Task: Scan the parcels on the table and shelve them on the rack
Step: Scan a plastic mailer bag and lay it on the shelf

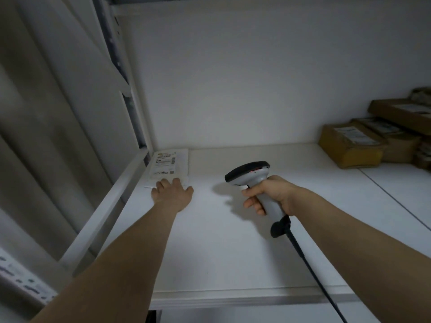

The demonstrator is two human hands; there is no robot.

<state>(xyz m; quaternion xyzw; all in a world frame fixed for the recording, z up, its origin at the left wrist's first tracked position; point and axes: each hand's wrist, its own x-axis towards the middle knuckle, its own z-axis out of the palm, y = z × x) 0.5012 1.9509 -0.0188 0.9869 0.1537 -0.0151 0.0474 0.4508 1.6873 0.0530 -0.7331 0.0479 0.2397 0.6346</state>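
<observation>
Fingers of the left hand [172,191] rest flat on a white parcel [169,165] at centre-left on the rack shelf [233,241], while the right hand [268,194] grips a barcode scanner [250,177].

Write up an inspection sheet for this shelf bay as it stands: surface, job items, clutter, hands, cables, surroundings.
Surface: white rack shelf board, with a seam to the next board at right.
Job's things: flat white parcel with a printed label lying in the back left corner; brown cardboard boxes with labels stacked at the right, against the back wall.
Clutter: nothing seen.
Hands: left hand palm down, fingertips on the white parcel's near edge; right hand gripping a grey handheld barcode scanner with a black head, held above the shelf.
Cables: black scanner cord running from the handle base past the shelf's front edge.
Surroundings: white back wall; grey perforated rack upright at left; pale curtain beyond it.
</observation>
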